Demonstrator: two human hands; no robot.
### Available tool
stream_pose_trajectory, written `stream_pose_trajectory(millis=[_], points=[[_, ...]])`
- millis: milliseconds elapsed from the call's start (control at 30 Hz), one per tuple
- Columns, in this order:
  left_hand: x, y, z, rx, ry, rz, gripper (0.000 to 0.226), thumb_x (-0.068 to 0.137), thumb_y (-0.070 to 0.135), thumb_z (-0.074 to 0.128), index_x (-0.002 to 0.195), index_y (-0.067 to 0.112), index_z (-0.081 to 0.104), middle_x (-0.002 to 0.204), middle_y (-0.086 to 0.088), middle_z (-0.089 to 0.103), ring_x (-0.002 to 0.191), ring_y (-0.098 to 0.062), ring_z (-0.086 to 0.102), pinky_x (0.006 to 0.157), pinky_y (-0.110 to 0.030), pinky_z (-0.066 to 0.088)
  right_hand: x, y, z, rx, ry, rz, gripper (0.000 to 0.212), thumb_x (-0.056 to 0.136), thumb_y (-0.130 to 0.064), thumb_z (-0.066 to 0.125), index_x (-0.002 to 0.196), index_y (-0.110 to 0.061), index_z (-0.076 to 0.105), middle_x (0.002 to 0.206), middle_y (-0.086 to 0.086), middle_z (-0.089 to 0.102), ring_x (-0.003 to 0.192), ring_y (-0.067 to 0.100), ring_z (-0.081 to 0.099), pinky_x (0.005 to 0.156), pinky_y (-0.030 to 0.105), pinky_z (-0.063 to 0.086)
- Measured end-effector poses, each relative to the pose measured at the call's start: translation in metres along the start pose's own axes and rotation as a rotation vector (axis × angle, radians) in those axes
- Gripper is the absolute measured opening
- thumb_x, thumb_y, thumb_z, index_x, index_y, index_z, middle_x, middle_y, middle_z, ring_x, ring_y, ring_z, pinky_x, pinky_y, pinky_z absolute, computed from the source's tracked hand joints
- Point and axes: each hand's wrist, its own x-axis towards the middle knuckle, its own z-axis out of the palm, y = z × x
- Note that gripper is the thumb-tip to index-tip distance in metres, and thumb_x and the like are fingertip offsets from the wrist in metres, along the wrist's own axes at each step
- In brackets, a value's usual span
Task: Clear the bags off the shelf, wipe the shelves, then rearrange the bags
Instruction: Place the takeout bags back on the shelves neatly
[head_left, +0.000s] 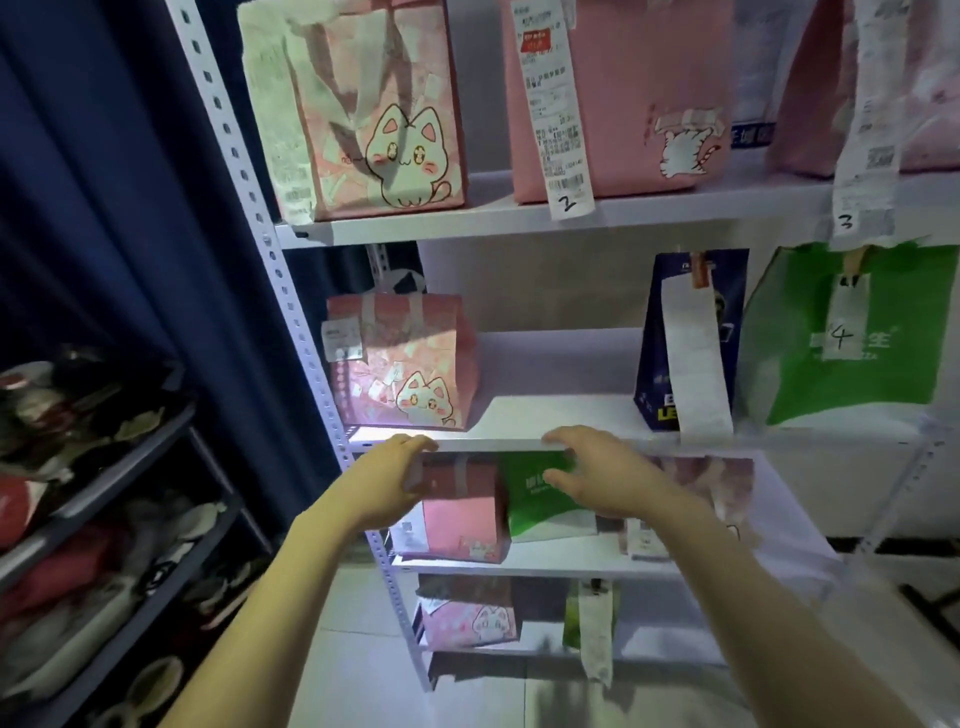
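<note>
A white metal shelf unit (519, 215) holds several bags with paper receipts. On the third shelf (519, 566) a pink bag (462, 525) stands next to a green bag (540, 504), with a pale pink bag (727, 488) further right. My left hand (395, 483) grips the pink bag's upper left corner, fingers curled over its top. My right hand (592, 473) holds the top of the green bag, thumb on its front. Above, a pink cat bag (400, 364), a navy bag (691, 338) and a green bag marked 4 (847, 332) stand on the second shelf.
The top shelf carries a cat bag (363, 109), a pink bag tagged 2 (613, 98) and another tagged 3 (852, 88). The lowest shelf has a cat bag (467, 621). A dark shoe rack (104, 499) and a blue curtain (104, 182) are at left.
</note>
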Motion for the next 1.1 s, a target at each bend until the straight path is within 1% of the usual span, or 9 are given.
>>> stream_pose_trajectory(millis=[67,133,400,500,600,700,833,933,1100], points=[[-0.021,-0.012,0.006,-0.017,0.001,0.004,0.064,0.104,0.035,0.07,0.161,0.028,0.042,0.163,0.002,0.05,0.14,-0.021,0.057,0.118,-0.043,0.048,-0.008,-0.02,0.017,0.015,-0.025,0.0,0.058,0.1,-0.045,0.066,0.153,-0.031,0.049,0.154,-0.007,0.054,0.13,0.015,0.058,0.111,0.041,0.048],[-0.039,-0.022,0.011,-0.022,-0.005,0.006,0.067,0.106,0.038,0.068,0.164,0.029,0.037,0.164,0.001,0.049,0.14,-0.02,0.057,0.116,-0.042,0.049,-0.017,-0.038,0.034,0.027,-0.043,-0.012,0.059,0.101,-0.042,0.066,0.155,-0.029,0.047,0.156,-0.005,0.053,0.133,0.016,0.057,0.112,0.038,0.047],[-0.074,-0.037,0.031,0.018,-0.002,0.002,0.071,0.106,0.037,0.068,0.166,0.029,0.032,0.162,-0.003,0.051,0.134,-0.024,0.063,0.114,-0.044,0.053,-0.048,-0.078,0.067,0.085,-0.026,-0.005,0.066,0.101,-0.04,0.067,0.16,-0.031,0.037,0.159,-0.004,0.048,0.136,0.019,0.054,0.11,0.039,0.049],[-0.072,-0.032,0.036,0.006,-0.011,0.036,0.072,0.106,0.038,0.068,0.167,0.029,0.031,0.165,-0.002,0.048,0.138,-0.024,0.061,0.116,-0.046,0.052,-0.06,-0.074,0.072,0.091,-0.014,0.022,0.066,0.102,-0.04,0.065,0.16,-0.031,0.037,0.16,-0.004,0.047,0.139,0.019,0.052,0.113,0.04,0.047],[-0.062,-0.022,0.041,0.008,-0.013,0.065,0.072,0.105,0.038,0.069,0.167,0.029,0.032,0.167,-0.002,0.046,0.139,-0.024,0.061,0.115,-0.045,0.053,-0.068,-0.061,0.068,0.068,-0.006,0.058,0.066,0.102,-0.04,0.064,0.161,-0.028,0.037,0.163,-0.003,0.044,0.145,0.019,0.046,0.119,0.042,0.041],[-0.045,-0.007,0.049,0.007,-0.018,0.12,0.073,0.104,0.038,0.07,0.166,0.03,0.032,0.166,-0.003,0.047,0.135,-0.023,0.063,0.112,-0.044,0.055,-0.077,-0.041,0.057,0.054,0.015,0.106,0.065,0.102,-0.04,0.063,0.161,-0.028,0.037,0.164,-0.003,0.043,0.145,0.02,0.047,0.119,0.041,0.042],[-0.014,0.024,0.062,0.02,-0.039,0.205,0.073,0.102,0.035,0.073,0.165,0.029,0.036,0.167,-0.001,0.046,0.141,-0.026,0.059,0.117,-0.046,0.052,-0.095,-0.003,0.038,0.011,0.065,0.197,0.061,0.102,-0.042,0.063,0.157,-0.028,0.043,0.155,0.0,0.051,0.134,0.02,0.054,0.11,0.036,0.044],[0.012,0.055,0.071,0.008,-0.064,0.281,0.07,0.1,0.032,0.074,0.162,0.029,0.04,0.16,0.0,0.053,0.134,-0.025,0.063,0.113,-0.047,0.055,-0.106,0.031,0.02,-0.013,0.093,0.248,0.054,0.101,-0.041,0.062,0.152,-0.028,0.049,0.15,0.002,0.056,0.128,0.023,0.057,0.1,0.035,0.044],[0.058,0.115,0.082,0.009,-0.076,0.34,0.067,0.1,0.036,0.071,0.16,0.028,0.042,0.158,-0.002,0.055,0.129,-0.023,0.065,0.106,-0.045,0.057,-0.107,0.09,-0.014,-0.033,0.135,0.301,0.046,0.103,-0.04,0.062,0.147,-0.029,0.053,0.146,0.0,0.059,0.127,0.023,0.06,0.107,0.042,0.049]])
